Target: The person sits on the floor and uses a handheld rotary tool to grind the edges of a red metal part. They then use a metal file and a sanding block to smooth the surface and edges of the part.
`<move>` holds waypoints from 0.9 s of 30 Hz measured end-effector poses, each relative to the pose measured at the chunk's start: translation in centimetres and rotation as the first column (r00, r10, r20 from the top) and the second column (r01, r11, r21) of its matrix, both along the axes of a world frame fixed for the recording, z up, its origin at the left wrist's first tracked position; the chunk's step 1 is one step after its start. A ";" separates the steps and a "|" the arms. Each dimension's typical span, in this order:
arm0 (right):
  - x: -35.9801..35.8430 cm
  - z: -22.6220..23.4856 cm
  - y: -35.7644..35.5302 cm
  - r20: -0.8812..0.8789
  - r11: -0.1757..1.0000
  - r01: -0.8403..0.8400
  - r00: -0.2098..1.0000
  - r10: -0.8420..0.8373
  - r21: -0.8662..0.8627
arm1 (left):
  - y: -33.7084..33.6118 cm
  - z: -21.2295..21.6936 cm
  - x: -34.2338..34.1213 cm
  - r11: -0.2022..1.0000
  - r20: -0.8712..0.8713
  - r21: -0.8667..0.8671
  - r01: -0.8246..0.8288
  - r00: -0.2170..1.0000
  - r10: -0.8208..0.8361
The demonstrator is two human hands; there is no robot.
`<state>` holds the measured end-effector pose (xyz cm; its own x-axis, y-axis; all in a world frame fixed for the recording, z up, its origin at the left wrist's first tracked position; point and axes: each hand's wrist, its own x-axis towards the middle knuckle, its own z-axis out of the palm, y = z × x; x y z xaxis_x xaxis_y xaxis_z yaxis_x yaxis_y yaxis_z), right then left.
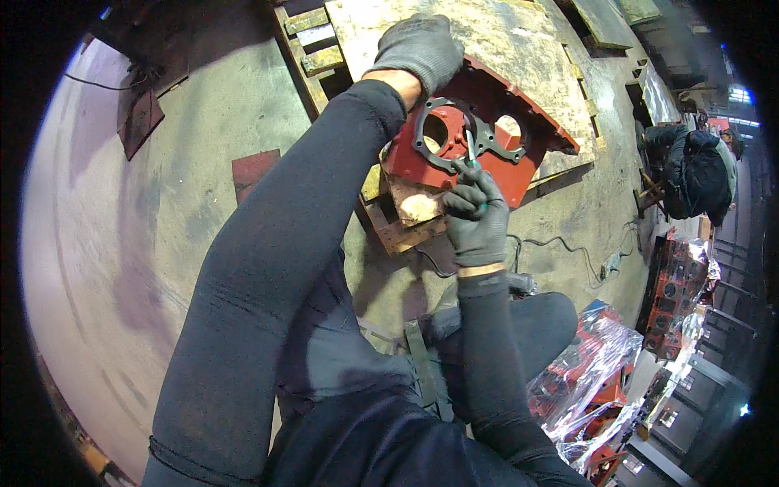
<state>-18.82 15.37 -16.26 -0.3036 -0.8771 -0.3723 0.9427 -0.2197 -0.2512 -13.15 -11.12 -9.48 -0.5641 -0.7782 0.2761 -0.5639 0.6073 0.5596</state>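
Note:
A red metal casting (505, 95) with two round openings rests tilted on a wooden pallet. Around its openings is a dark machined flange (484, 136) with bolt holes. My left hand (422, 53), in a grey knit glove, is closed over the casting's far left edge, its fingertips hidden. My right hand (477, 213), gloved too, closes around a slim hand tool with a green handle. The tool's narrow metal blade (471, 144) points away from me and lies over the flange between the openings; I cannot tell whether it touches.
The pallet (357, 36) has a wooden board on top and a wood block (418, 203) near its front corner. A cable (560, 241) runs over the floor. Plastic-wrapped red parts (588, 365) stand at the lower right. Another person (694, 170) bends over at the far right.

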 end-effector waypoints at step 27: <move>-0.2 0.3 -9.0 -0.030 0.864 0.331 0.938 -0.346 0.380 | 0.8 0.8 -0.3 0.994 -0.037 0.106 0.000 0.999 0.004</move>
<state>-19.00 6.37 -15.91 -0.5357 -0.5160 -0.6684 0.8378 -0.4238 -0.3443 -13.50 -10.29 -8.72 -0.5532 -0.8055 0.2123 -0.5431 0.5419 0.6414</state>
